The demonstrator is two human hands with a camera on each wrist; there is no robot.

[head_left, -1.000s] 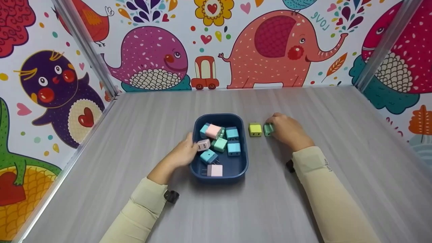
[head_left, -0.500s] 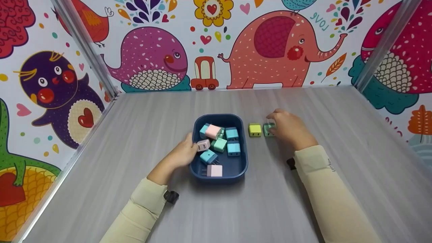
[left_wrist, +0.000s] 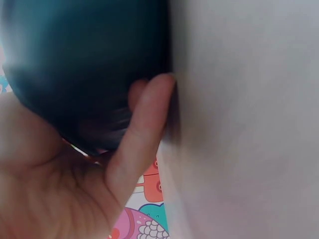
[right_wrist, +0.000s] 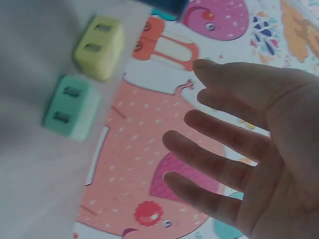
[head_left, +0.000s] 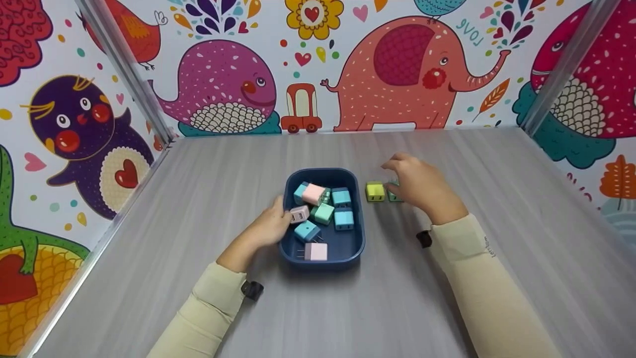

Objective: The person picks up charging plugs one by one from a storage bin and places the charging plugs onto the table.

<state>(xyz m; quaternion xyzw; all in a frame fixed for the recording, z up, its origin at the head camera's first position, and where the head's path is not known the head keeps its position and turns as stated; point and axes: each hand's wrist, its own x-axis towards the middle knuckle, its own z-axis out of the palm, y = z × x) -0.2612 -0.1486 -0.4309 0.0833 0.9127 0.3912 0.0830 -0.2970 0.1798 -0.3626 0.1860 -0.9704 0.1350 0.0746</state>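
Extending its fingers, parted and grasping nothing, the right hand (head_left: 422, 186) hovers just beside a mint-green round-edged charger block (right_wrist: 72, 107). To this hand's left, past that block, sits a yellow round-edged charger block (right_wrist: 99, 47); both rest on the grey streaked tabletop (head_left: 387, 298), slotted faces toward the near side. Curled at the bin's left wall, the left hand (head_left: 266, 223) grips a smooth dark-blue rounded-rectangular bin (head_left: 345, 244), its long axis running near to far. Right of this grip, inside, lie blue, pink and green charger blocks (head_left: 344, 219).

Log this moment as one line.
left hand: holds blue tub; right hand: open, empty; yellow USB charger, green USB charger: beside tub
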